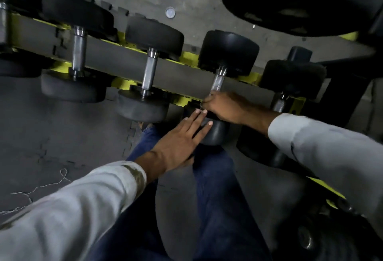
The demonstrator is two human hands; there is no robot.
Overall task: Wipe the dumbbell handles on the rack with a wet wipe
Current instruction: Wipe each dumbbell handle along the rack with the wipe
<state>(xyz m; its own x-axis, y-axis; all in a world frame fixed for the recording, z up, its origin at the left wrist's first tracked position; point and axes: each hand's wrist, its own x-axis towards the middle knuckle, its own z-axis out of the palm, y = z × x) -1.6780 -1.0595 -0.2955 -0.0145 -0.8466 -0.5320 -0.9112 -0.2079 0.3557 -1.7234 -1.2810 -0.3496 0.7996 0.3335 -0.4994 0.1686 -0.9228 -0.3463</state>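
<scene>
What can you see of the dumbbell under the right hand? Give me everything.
The dumbbell lies across the yellow rack, slanted in this view. It has two round matte-black heads, rubber by the look: the far head at the back rail and the near head toward the person. Between them runs a shiny knurled metal handle with a smooth collar. The right hand grips the handle's near end and hides it. The left hand rests straight fingers on the near head.

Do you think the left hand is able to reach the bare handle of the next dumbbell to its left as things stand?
Probably yes: the left hand is open and holds nothing, and that handle lies uncovered, nothing across it.
</scene>
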